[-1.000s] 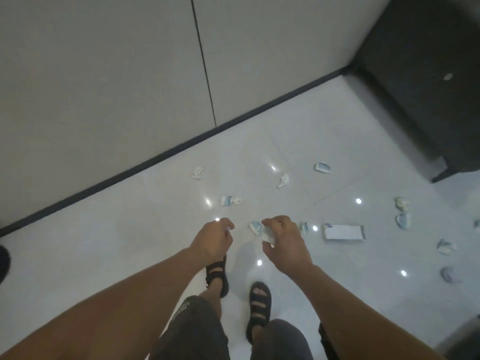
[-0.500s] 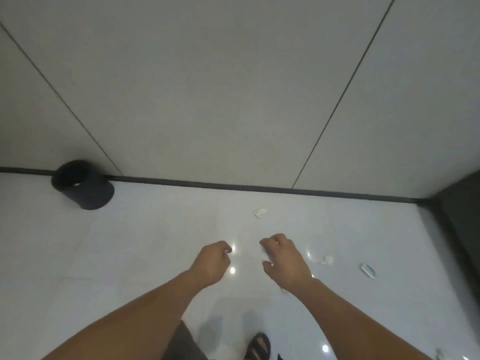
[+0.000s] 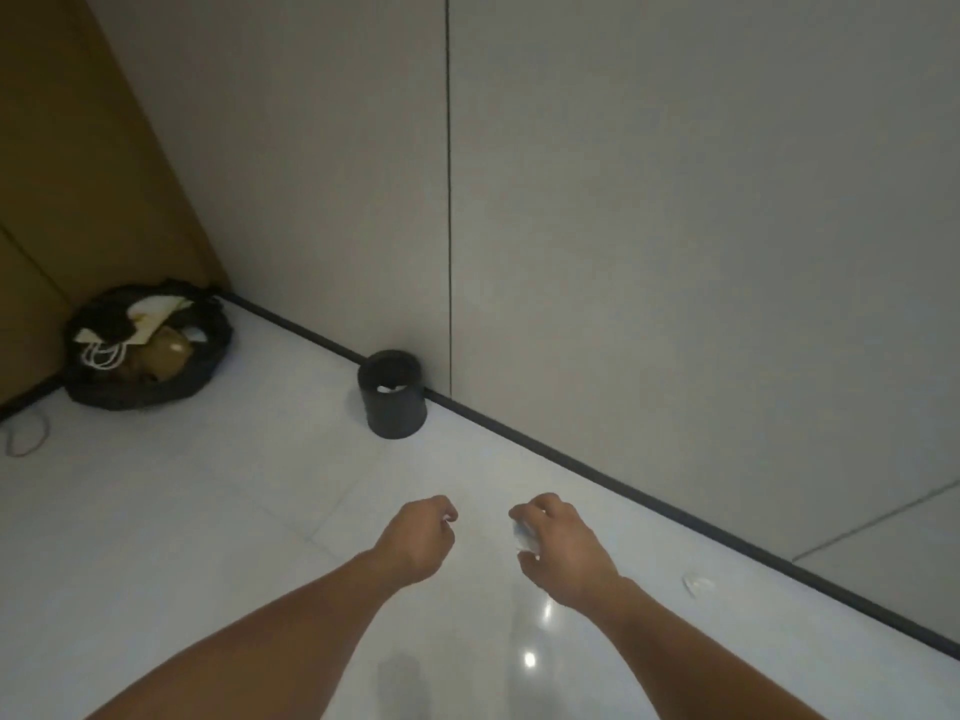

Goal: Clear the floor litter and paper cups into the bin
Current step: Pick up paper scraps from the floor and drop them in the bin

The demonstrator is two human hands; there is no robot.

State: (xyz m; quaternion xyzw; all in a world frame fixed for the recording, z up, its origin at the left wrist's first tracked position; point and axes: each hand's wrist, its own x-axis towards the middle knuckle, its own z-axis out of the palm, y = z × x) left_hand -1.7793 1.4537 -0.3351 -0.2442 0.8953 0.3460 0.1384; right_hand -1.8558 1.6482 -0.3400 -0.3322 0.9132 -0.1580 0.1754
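A small black cylindrical bin [image 3: 393, 394] stands on the white floor against the wall, with some white litter showing inside. My right hand [image 3: 558, 545] is held out in front of me, its fingers curled round crumpled white and blue paper scraps [image 3: 521, 535]. My left hand [image 3: 420, 537] is beside it, fingers curled with the fingertips pinched together; a tiny white speck shows at them. Both hands are well short of the bin, nearer to me. One more white scrap [image 3: 698, 583] lies on the floor to the right, near the dark skirting.
A black rubbish bag [image 3: 148, 348] full of paper and brown items sits in the left corner by a brown panel. A thin cord [image 3: 26, 439] lies on the floor at the far left. Grey wall panels run behind the bin.
The view has swung left from the littered patch of floor to the bin, which now sits ahead at the centre. Both hands keep their curled pose, the right still holding the scraps.
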